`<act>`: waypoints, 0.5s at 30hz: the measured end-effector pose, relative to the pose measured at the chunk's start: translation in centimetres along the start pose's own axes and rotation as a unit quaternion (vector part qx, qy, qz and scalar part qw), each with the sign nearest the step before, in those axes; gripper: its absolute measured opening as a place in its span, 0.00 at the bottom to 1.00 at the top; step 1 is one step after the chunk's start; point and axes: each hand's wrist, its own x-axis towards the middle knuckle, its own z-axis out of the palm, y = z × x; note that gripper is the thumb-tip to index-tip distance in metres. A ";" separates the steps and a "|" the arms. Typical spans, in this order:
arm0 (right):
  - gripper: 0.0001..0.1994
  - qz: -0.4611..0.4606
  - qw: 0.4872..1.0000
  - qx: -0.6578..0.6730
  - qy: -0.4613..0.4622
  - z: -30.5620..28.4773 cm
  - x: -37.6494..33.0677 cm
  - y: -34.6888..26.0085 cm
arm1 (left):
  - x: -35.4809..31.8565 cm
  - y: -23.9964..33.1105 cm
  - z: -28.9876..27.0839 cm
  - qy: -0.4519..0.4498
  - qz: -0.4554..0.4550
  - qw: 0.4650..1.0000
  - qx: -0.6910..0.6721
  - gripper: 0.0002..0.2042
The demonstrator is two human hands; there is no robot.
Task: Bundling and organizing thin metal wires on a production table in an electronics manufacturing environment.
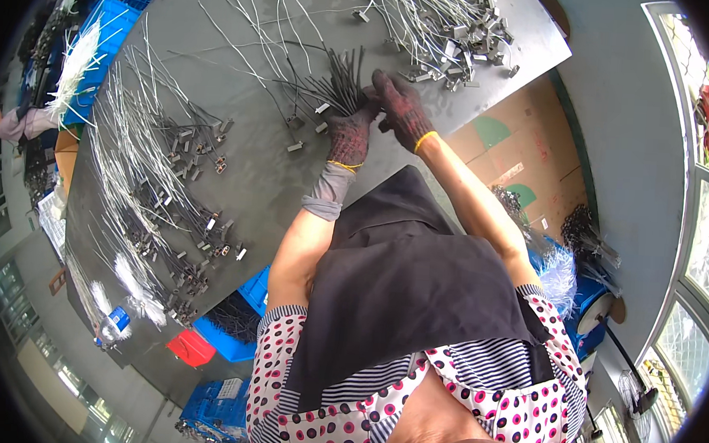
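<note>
A bundle of dark sleeved wires (340, 81) stands fanned out above the middle of the grey surface (275, 184), near its front edge. The left hand (349, 133), in a dark speckled glove, is clamped around the bundle's lower end; the right hand (402, 107), gloved the same way, is closed on the same gathered end, just beside the left, the two touching. A few loose wires with small metal end pieces (296, 146) lie just left of the hands.

Bare surface runs between the hands and the front edge, and a wider bare strip lies left of them. Beyond that, a long spread of pale wires with connectors (162, 185) follows the left edge. Another heap of wires and metal pieces (455, 33) fills the far right corner, close to the right hand.

Off the edges: blue crates (111, 20) at far left, one holding white strands; a blue bin (239, 320) of dark wires and a red bin (191, 346) below the near edge; flattened cardboard (521, 150) on the floor at right
</note>
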 end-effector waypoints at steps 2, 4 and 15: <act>0.32 -0.096 0.991 -0.095 -0.005 1.2 1.5 -0.6 | 0.8 0.1 -1.2 -0.010 0.131 0.968 0.215 0.07; 0.30 -0.093 0.990 -0.106 0.002 2.2 2.8 -0.8 | 1.4 0.4 -2.6 -0.027 0.090 0.979 0.180 0.10; 0.28 0.032 0.997 0.005 -0.063 2.8 2.7 -1.1 | 3.2 2.7 -6.3 0.180 -0.182 0.933 -0.251 0.11</act>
